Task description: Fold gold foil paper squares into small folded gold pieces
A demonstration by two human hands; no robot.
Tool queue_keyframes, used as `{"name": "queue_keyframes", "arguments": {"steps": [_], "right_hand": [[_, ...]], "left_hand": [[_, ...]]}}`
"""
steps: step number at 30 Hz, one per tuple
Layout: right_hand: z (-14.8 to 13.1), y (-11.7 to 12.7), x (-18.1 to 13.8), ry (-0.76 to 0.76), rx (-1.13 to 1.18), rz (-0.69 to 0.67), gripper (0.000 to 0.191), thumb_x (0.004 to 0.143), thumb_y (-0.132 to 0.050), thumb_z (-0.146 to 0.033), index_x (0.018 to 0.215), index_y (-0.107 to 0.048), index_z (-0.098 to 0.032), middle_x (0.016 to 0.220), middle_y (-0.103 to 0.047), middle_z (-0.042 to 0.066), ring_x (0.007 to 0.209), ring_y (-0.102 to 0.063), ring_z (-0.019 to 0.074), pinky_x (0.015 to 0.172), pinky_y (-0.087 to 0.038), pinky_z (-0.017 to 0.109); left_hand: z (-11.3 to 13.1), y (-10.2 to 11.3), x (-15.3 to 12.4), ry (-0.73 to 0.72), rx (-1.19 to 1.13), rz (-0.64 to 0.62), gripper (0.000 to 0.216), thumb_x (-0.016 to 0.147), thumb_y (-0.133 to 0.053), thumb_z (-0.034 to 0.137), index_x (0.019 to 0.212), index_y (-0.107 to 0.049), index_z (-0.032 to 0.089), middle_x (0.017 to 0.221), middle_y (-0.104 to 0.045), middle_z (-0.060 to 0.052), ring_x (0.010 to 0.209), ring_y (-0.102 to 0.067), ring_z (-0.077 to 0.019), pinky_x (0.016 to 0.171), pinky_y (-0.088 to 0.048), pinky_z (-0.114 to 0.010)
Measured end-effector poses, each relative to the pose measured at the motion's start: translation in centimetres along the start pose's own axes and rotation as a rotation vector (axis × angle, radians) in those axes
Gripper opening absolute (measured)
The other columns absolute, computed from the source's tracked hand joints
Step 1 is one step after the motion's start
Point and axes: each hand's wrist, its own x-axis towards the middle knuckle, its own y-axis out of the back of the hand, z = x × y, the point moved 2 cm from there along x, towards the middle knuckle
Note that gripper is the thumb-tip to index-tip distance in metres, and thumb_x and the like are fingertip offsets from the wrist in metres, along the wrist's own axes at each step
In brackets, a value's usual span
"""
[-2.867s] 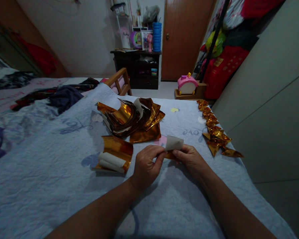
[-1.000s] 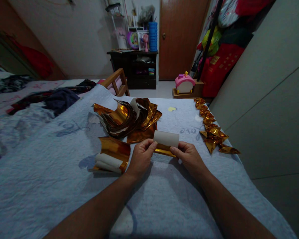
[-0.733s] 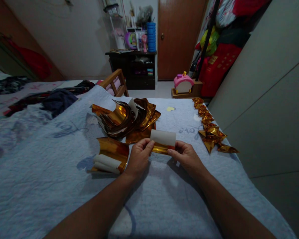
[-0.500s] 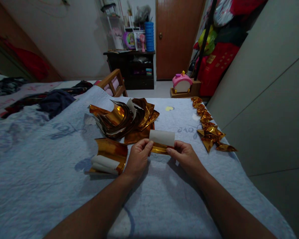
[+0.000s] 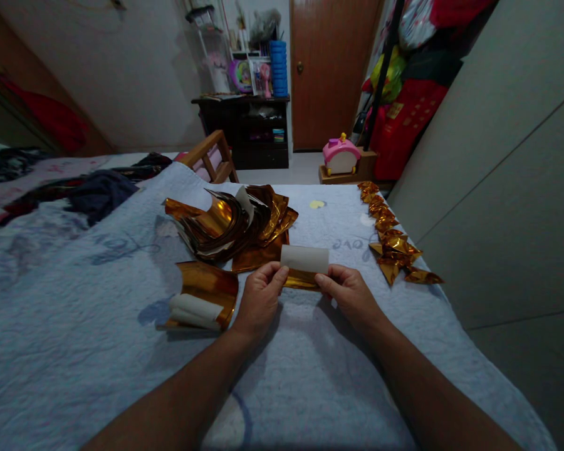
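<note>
Between my two hands is a sheet of gold foil paper (image 5: 304, 259), its pale back curling over at the top and a gold strip showing below. My left hand (image 5: 264, 293) pinches its left end between thumb and fingers. At the right end, my right hand (image 5: 350, 289) grips it the same way. Left of my left wrist lie curled gold sheets (image 5: 207, 288) with rolled pale edges. Behind them spreads a big fanned stack of gold foil paper (image 5: 220, 228). Over on the right, folded gold foil pieces (image 5: 395, 248) form a row.
A pale blue blanket (image 5: 98, 357) covers the surface under everything. Dark clothes (image 5: 101, 194) lie at the left. Beyond the far edge stand a wooden chair (image 5: 214, 156), a dark cabinet (image 5: 244, 134) and a pink toy (image 5: 341, 155). A pale panel (image 5: 512, 188) rises along the right side.
The view has shifted slightly, so the surroundings sit a little further left. Both hands keep their grip on the sheet, with hardly any movement.
</note>
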Motion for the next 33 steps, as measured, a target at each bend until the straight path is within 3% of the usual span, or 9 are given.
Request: {"name": "queue_keyframes", "arguments": {"steps": [5, 8, 15, 20, 24, 30, 33], "right_hand": [[0.3, 0.2, 0.0, -0.013, -0.084, 0.028, 0.031, 0.083, -0.062, -0.046, 0.075, -0.069, -0.017, 0.062, -0.056, -0.001, 0.058, -0.046, 0.0135, 0.057, -0.037, 0.027], [0.6, 0.3, 0.2, 0.011, -0.224, 0.070, 0.030, 0.085, -0.058, -0.044, 0.075, -0.069, -0.017, 0.067, -0.061, 0.001, 0.062, -0.051, 0.0160, 0.060, -0.038, 0.029], [1.3, 0.7, 0.5, 0.081, -0.666, 0.196, 0.024, 0.083, -0.058, -0.031, 0.061, -0.059, -0.021, 0.060, -0.057, 0.001, 0.064, -0.051, 0.0180, 0.063, -0.034, 0.030], [1.5, 0.5, 0.7, 0.058, -0.913, 0.223, 0.019, 0.082, -0.061, -0.025, 0.063, -0.059, -0.020, 0.066, -0.062, 0.003, 0.075, -0.053, 0.0207, 0.072, -0.031, 0.032], [1.8, 0.2, 0.8, 0.048, -1.021, 0.215, 0.016, 0.083, -0.060, -0.022, 0.068, -0.060, -0.019, 0.071, -0.065, 0.004, 0.080, -0.052, 0.0222, 0.075, -0.027, 0.034], [2.4, 0.1, 0.8, 0.074, -1.083, 0.277, 0.002, 0.083, -0.060, -0.021, 0.083, -0.060, -0.019, 0.078, -0.066, 0.005, 0.082, -0.051, 0.0240, 0.073, -0.025, 0.033], [2.5, 0.1, 0.8, 0.090, -1.099, 0.304, 0.010, 0.083, -0.060, -0.021, 0.092, -0.059, -0.019, 0.079, -0.066, 0.005, 0.082, -0.051, 0.0248, 0.073, -0.025, 0.033]], "left_hand": [[0.4, 0.0, 0.0, -0.040, 0.067, -0.006, 0.019, 0.086, -0.064, 0.035, 0.085, -0.069, 0.017, 0.076, -0.063, 0.000, 0.072, -0.055, -0.0143, 0.069, -0.042, -0.024], [0.2, 0.0, 0.1, -0.067, 0.129, -0.004, 0.018, 0.086, -0.064, 0.032, 0.096, -0.067, 0.017, 0.085, -0.066, -0.002, 0.080, -0.060, -0.0160, 0.076, -0.045, -0.026], [-0.1, -0.1, 0.0, -0.080, 0.406, 0.008, 0.033, 0.085, -0.060, 0.022, 0.117, -0.052, 0.021, 0.074, -0.059, 0.005, 0.068, -0.058, -0.0140, 0.068, -0.041, -0.025], [-0.4, -0.3, 0.3, -0.132, 0.759, 0.004, 0.039, 0.083, -0.059, 0.016, 0.121, -0.051, 0.020, 0.080, -0.064, 0.001, 0.083, -0.062, -0.0208, 0.079, -0.040, -0.032], [-0.6, -0.6, 0.2, -0.153, 0.979, -0.023, 0.040, 0.086, -0.057, 0.015, 0.126, -0.050, 0.019, 0.090, -0.067, -0.004, 0.098, -0.059, -0.0273, 0.088, -0.037, -0.040], [-0.5, -0.5, -0.2, -0.201, 1.077, 0.025, 0.047, 0.086, -0.058, 0.019, 0.132, -0.048, 0.022, 0.117, -0.060, -0.010, 0.112, -0.051, -0.0300, 0.093, -0.037, -0.042], [-0.6, -0.5, -0.2, -0.230, 1.091, 0.000, 0.043, 0.087, -0.058, 0.018, 0.130, -0.052, 0.022, 0.120, -0.057, -0.010, 0.113, -0.049, -0.0301, 0.095, -0.039, -0.042]]}}
